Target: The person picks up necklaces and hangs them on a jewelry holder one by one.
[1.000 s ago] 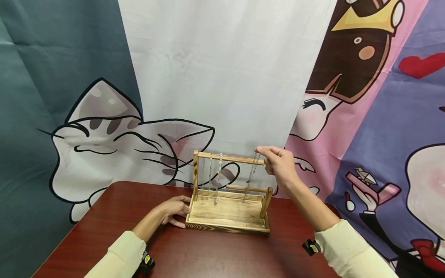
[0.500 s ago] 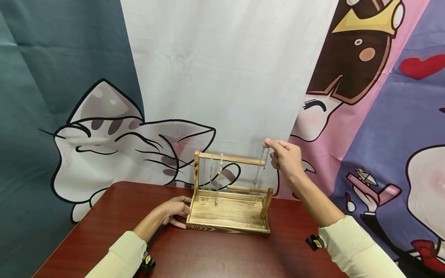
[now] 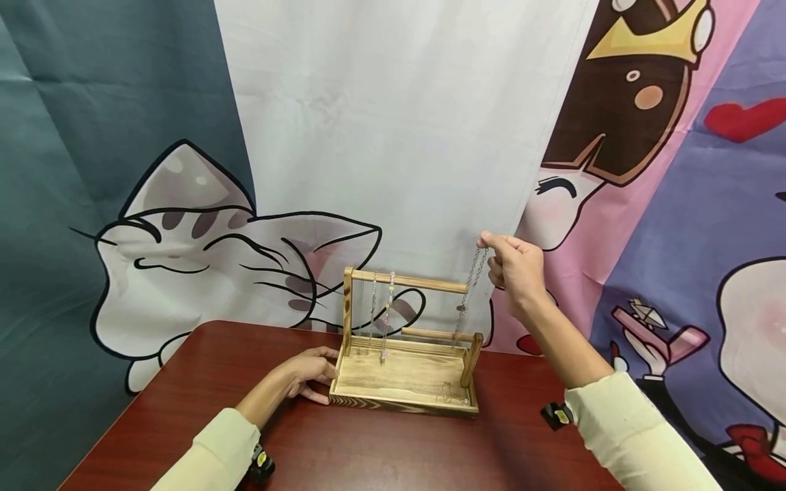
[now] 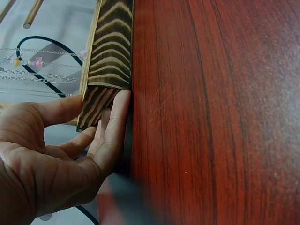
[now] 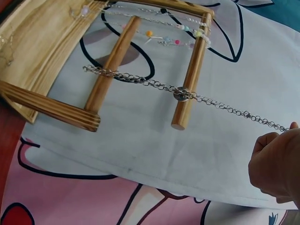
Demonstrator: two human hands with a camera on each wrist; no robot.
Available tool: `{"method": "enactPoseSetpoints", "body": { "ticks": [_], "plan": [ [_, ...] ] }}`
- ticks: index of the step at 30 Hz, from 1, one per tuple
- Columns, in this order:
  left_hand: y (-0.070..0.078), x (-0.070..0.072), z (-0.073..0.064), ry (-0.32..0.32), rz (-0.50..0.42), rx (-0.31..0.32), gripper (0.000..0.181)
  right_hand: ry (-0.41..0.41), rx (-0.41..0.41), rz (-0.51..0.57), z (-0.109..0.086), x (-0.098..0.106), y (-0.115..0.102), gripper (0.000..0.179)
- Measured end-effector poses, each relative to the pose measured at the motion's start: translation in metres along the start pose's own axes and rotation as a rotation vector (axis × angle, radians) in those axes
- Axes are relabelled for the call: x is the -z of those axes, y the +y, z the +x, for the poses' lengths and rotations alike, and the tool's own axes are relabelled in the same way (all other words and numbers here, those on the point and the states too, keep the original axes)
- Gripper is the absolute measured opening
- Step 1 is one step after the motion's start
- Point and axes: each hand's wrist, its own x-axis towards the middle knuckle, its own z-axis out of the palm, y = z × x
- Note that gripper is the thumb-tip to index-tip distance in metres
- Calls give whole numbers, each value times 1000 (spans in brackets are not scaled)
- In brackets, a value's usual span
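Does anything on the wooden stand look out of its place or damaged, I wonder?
Nothing looks clearly damaged or spilled. Slightly odd: thin jewellery lies near the front right of the tray, while necklaces hang from the upper rod. It may belong there.

Silver chain (image 5: pixel 159 85) with round charm (image 5: pixel 181 93), hanging doubled from my right hand (image 3: pixel 518 269), at two o'clock of the upright wooden stand (image 3: pixel 399 375).

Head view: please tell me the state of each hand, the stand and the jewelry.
Left hand: gripping the tray's end
Right hand: pinching the silver chain necklace
Silver chain necklace: hanging, doubled
Colorful beaded necklace: hanging from upper bar
Pale necklace: hanging likewise
Wooden jewelry stand: upright on table
Small tray jewelry: lying, unclear shape
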Motion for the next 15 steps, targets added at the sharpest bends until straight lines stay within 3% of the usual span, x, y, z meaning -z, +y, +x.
{"method": "enactPoseSetpoints", "body": {
  "ticks": [15],
  "plan": [
    [1, 1, -1, -5, 6, 1, 60, 23, 21, 59, 23, -1, -15, 32]
  ]
}}
